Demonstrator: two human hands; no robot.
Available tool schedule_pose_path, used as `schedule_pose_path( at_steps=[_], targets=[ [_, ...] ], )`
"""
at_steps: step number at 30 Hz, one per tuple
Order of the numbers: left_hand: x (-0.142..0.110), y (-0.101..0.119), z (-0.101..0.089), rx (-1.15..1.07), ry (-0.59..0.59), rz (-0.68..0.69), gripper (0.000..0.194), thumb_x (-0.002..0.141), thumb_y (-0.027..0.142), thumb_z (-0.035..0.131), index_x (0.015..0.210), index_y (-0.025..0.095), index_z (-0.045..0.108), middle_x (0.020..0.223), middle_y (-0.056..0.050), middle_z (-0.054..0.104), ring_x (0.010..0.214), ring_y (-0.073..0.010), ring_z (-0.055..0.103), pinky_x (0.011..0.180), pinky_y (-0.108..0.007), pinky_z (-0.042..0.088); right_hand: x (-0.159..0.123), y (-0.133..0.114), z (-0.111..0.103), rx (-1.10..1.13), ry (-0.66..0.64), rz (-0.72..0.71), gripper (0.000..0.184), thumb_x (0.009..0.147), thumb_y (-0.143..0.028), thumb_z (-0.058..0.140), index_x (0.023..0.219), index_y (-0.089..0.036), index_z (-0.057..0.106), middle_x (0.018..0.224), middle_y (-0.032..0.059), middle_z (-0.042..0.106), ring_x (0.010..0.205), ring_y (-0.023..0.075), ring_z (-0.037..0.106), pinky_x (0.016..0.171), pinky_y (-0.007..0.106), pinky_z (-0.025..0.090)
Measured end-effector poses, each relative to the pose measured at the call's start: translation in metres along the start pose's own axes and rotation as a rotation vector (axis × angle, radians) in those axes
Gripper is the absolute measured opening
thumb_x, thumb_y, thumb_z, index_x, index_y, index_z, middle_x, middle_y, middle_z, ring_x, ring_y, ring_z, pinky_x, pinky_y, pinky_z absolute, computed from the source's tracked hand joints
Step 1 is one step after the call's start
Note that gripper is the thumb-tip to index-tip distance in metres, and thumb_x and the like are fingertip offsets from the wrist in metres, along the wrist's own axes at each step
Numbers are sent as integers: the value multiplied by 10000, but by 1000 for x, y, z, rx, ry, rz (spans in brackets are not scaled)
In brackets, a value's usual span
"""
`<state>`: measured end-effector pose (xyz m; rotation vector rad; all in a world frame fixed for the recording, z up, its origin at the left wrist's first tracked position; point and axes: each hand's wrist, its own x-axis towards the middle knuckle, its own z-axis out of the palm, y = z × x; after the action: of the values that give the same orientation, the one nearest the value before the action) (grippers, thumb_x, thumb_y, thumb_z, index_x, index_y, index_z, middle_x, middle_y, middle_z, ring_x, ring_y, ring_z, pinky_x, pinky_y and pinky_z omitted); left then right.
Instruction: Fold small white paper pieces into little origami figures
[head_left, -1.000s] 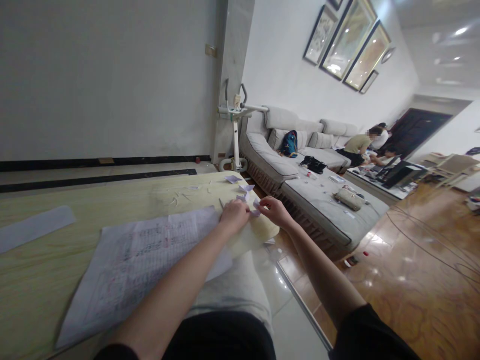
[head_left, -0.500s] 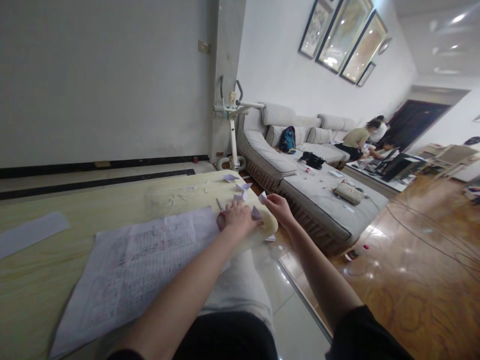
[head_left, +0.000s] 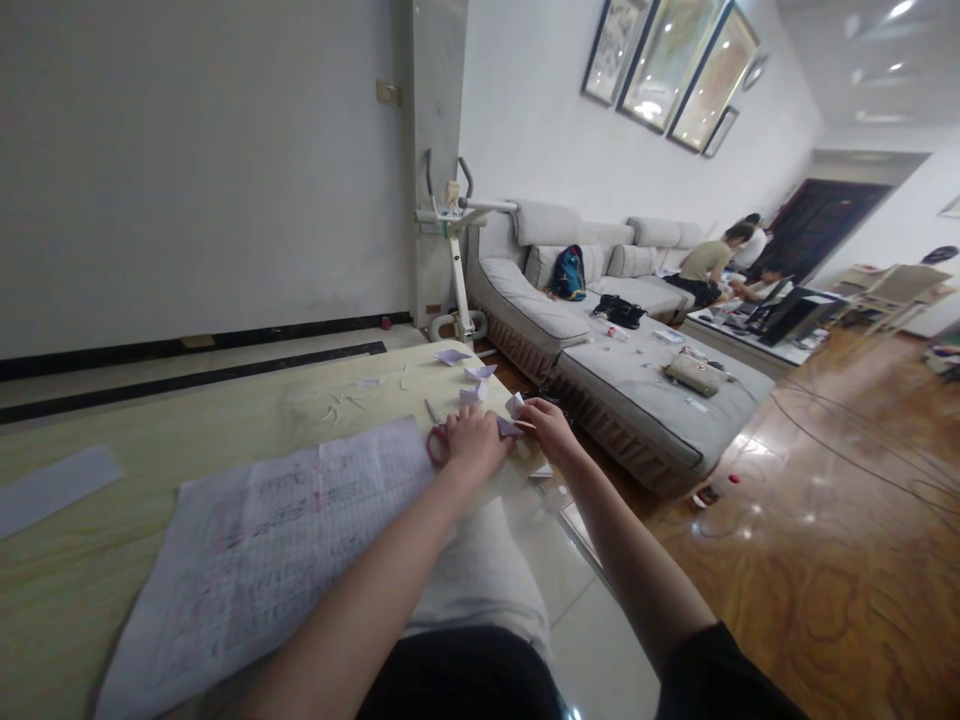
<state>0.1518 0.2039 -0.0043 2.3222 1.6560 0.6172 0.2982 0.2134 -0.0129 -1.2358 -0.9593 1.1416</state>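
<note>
My left hand [head_left: 474, 443] rests on the far end of the pale wooden table [head_left: 187, 420], fingers curled, pressing on a small folded piece of paper [head_left: 507, 427]. Red-handled scissors [head_left: 436, 440] lie right beside it, partly under the hand. My right hand [head_left: 547, 427] pinches the other side of the same small paper, with another white folded bit [head_left: 514, 404] just above its fingers. A large written sheet [head_left: 262, 530] lies under my left forearm.
Small folded papers [head_left: 472, 385] and paper scraps lie near the table's far end. A white strip [head_left: 52, 480] lies at the left. Beyond are a grey sofa [head_left: 622, 370] with bags, an exercise bike [head_left: 450, 250], people sitting by a low table [head_left: 727, 290], and wooden floor [head_left: 825, 500].
Both hands have come back together on the small folded paper; half a second ago my right hand held a piece apart. The red scissors now show beside my left hand. The view has shifted.
</note>
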Motion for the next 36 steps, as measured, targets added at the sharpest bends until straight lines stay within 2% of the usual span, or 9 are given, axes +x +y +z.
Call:
schedule_pose_path(
  at_steps=[4, 9, 14, 19, 24, 27, 30, 33, 36],
  targets=[
    [0, -6, -9, -102, -33, 74, 307, 861, 420, 622, 1013, 163, 693, 1138, -169, 656, 1114, -344, 557, 924, -420, 395, -9, 0, 1, 85, 27, 36, 172, 611, -324, 723, 669, -191, 631, 655, 14, 671, 616, 175, 631, 535, 264, 484],
    [-7, -10, -23, -245, -35, 128, 226, 896, 355, 591, 1032, 200, 683, 1121, -119, 694, 1065, -290, 607, 919, -365, 407, -22, -6, 10, 202, 41, 30, 192, 612, -333, 737, 694, -195, 632, 670, 15, 676, 666, 185, 659, 604, 291, 522],
    [-24, -17, -35, -404, 4, 157, 306, 810, 365, 705, 1078, 220, 671, 1054, -97, 714, 977, -288, 640, 865, -358, 435, -40, -15, 29, 272, 25, -9, 194, 639, -335, 744, 692, -200, 616, 686, 11, 672, 687, 180, 665, 659, 306, 540],
    [-47, -33, -52, -554, 41, 171, 217, 873, 376, 634, 1008, 215, 684, 893, -52, 716, 790, -225, 649, 710, -290, 455, -65, -23, 51, 251, -16, -75, 209, 668, -355, 758, 687, -193, 627, 672, 5, 650, 646, 165, 636, 621, 295, 534],
    [-77, -45, -74, -603, 99, 138, 253, 914, 439, 569, 949, 217, 686, 832, -41, 700, 734, -213, 632, 660, -275, 431, -89, -32, 70, 123, -62, -204, 188, 696, -349, 771, 677, -189, 674, 645, 2, 630, 616, 159, 585, 612, 294, 498],
    [-92, -50, -85, -605, 101, 138, 267, 915, 449, 566, 946, 212, 686, 809, -38, 695, 702, -206, 630, 638, -269, 422, -101, -40, 75, 39, -84, -312, 136, 730, -321, 766, 706, -203, 703, 730, 20, 647, 697, 180, 589, 660, 302, 481],
    [-103, -54, -93, -544, 74, 138, 277, 891, 470, 590, 851, 209, 672, 728, -25, 675, 635, -200, 614, 593, -269, 397, -112, -50, 75, -166, -118, -527, 90, 789, -257, 726, 720, -215, 686, 883, 46, 654, 829, 206, 596, 743, 315, 472],
    [-112, -54, -100, -489, 37, 134, 268, 872, 455, 614, 784, 205, 651, 689, -10, 665, 605, -189, 603, 572, -262, 381, -120, -57, 71, -421, -236, -726, 62, 844, -183, 654, 792, -216, 658, 916, 60, 664, 868, 215, 610, 797, 334, 476],
    [-118, -51, -105, -464, 21, 134, 307, 882, 457, 595, 736, 190, 636, 652, 0, 644, 586, -173, 583, 556, -253, 361, -124, -58, 68, -493, -356, -755, 72, 851, -138, 626, 823, -204, 633, 929, 66, 679, 898, 218, 631, 831, 341, 485]
  ],
)
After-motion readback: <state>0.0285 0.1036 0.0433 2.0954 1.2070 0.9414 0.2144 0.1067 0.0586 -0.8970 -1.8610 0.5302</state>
